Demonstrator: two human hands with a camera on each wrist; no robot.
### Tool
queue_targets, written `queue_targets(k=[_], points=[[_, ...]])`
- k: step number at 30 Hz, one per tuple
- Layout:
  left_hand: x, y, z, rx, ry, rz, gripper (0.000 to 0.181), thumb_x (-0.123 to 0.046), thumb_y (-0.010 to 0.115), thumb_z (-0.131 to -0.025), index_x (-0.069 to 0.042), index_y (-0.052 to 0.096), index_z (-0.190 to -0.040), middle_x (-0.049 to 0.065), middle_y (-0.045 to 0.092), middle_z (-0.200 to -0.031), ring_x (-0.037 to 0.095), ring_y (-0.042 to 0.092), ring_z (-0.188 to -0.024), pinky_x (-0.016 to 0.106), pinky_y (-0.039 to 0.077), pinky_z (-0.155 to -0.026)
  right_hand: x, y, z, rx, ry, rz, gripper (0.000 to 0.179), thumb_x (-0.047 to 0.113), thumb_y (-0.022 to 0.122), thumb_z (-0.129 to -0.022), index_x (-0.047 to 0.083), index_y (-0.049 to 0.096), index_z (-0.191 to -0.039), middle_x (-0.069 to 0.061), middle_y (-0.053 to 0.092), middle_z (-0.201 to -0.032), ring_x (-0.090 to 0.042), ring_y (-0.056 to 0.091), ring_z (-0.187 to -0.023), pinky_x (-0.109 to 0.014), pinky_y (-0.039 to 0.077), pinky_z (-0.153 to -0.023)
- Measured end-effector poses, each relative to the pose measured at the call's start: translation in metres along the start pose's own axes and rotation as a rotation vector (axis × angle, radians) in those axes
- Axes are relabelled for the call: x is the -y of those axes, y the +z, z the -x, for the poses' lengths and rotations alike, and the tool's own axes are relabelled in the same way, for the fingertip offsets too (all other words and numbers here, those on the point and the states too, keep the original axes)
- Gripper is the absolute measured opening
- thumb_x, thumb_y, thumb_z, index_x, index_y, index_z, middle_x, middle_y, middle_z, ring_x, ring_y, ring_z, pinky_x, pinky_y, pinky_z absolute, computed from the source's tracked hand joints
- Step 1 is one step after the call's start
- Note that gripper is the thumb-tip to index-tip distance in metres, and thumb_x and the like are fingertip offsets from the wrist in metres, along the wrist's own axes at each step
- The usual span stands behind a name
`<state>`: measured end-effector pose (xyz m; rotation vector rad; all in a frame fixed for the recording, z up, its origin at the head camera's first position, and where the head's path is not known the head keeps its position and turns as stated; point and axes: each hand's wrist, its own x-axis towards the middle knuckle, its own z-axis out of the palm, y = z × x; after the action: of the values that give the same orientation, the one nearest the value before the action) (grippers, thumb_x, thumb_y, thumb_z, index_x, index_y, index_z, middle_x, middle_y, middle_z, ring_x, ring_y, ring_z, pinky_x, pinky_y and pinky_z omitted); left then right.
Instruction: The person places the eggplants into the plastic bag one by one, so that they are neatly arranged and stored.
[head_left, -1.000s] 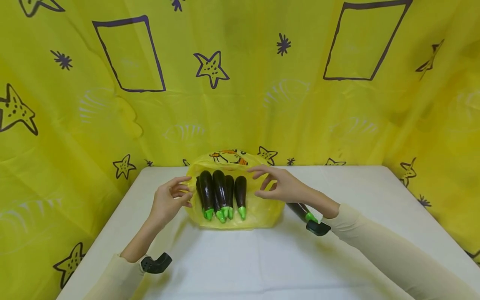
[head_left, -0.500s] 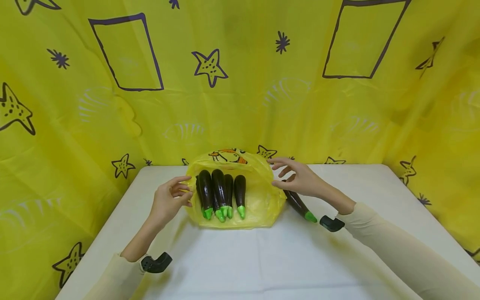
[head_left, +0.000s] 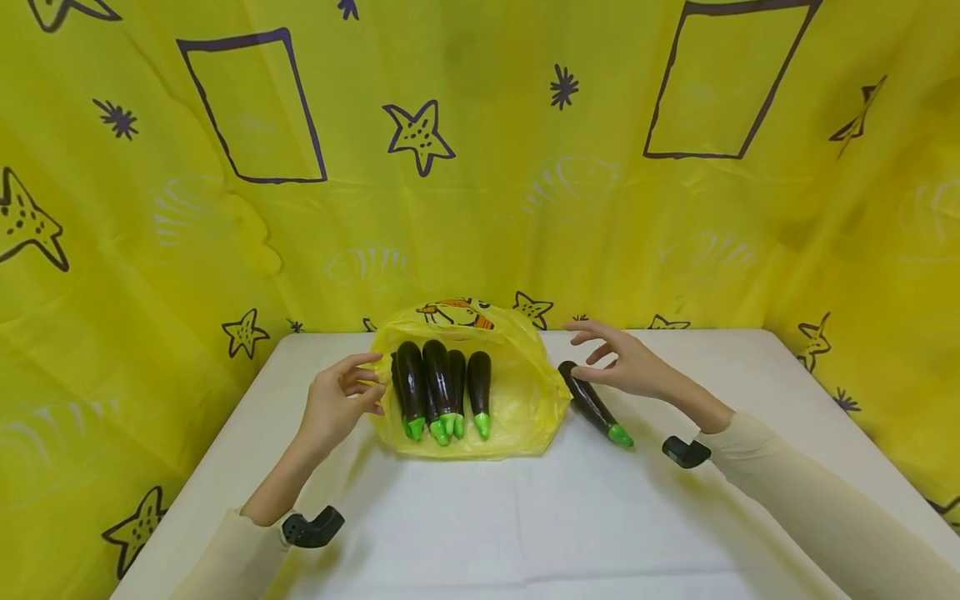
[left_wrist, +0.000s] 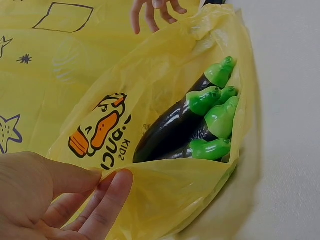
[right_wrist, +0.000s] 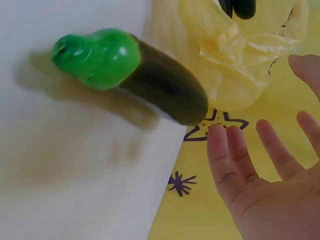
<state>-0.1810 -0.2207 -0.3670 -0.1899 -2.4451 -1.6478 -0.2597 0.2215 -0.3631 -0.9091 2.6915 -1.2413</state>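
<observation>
My left hand (head_left: 337,400) pinches the left rim of a thin yellow plastic bag (left_wrist: 150,192) between thumb and fingers. The bag lies on its side with its mouth toward me. Several dark eggplants (head_left: 440,379) with bright green stem ends rest inside it. A single eggplant (head_left: 592,404) lies on the table, just right of the bag, its green end pointing toward me. Above that loose eggplant's far end hovers my right hand (head_left: 630,364), fingers spread and holding nothing. In the right wrist view the eggplant (right_wrist: 160,82) is apart from the fingers.
A white-covered table (head_left: 480,525) carries everything. Yellow curtains (head_left: 480,225) printed with stars and frames hang behind it and at both sides. Each wrist wears a black camera mount, such as the right one (head_left: 686,452).
My right hand has moved right, from in front of the bag's mouth to over the loose eggplant, uncovering it. The left hand keeps its hold on the bag rim.
</observation>
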Motion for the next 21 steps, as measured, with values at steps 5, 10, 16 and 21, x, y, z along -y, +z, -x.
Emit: queue_targets(k=[5, 10, 16, 21], points=[[0.000, 0.000, 0.000, 0.000, -0.001, 0.005, 0.049, 0.010, 0.070, -0.091, -0.001, 0.061, -0.138, 0.027, 0.070, -0.107, 0.028, 0.073, -0.081, 0.038, 0.066, -0.066, -0.013, -0.003, 0.005, 0.058, 0.038, -0.017, 0.070, 0.026, 0.078, -0.094, 0.021, 0.043, -0.155, -0.018, 0.054, -0.144, -0.034, 0.066, -0.110, -0.038, 0.063, -0.082], [0.000, 0.001, 0.000, -0.003, -0.011, 0.002, 0.050, 0.011, 0.070, -0.091, -0.001, 0.061, -0.138, 0.027, 0.070, -0.107, 0.030, 0.073, -0.082, 0.037, 0.066, -0.066, -0.022, -0.006, 0.011, 0.143, 0.100, -0.097, 0.072, 0.026, 0.075, -0.096, 0.021, 0.038, -0.157, -0.026, 0.042, -0.153, -0.041, 0.062, -0.115, -0.045, 0.064, -0.080], [0.000, 0.001, -0.001, -0.006, -0.007, 0.002, 0.049, 0.011, 0.070, -0.091, -0.001, 0.061, -0.138, 0.025, 0.070, -0.107, 0.030, 0.073, -0.083, 0.036, 0.066, -0.065, -0.025, -0.007, 0.015, 0.236, 0.194, -0.182, 0.072, 0.023, 0.074, -0.097, 0.021, 0.036, -0.158, -0.029, 0.032, -0.158, -0.039, 0.062, -0.116, -0.046, 0.064, -0.080], [0.000, 0.002, -0.001, -0.007, -0.003, 0.002, 0.049, 0.011, 0.071, -0.091, -0.001, 0.061, -0.138, 0.025, 0.070, -0.106, 0.027, 0.073, -0.082, 0.036, 0.066, -0.065, -0.026, -0.005, 0.019, 0.299, 0.247, -0.221, 0.075, 0.019, 0.075, -0.097, 0.019, 0.033, -0.159, -0.030, 0.032, -0.156, -0.033, 0.065, -0.113, -0.045, 0.064, -0.082]])
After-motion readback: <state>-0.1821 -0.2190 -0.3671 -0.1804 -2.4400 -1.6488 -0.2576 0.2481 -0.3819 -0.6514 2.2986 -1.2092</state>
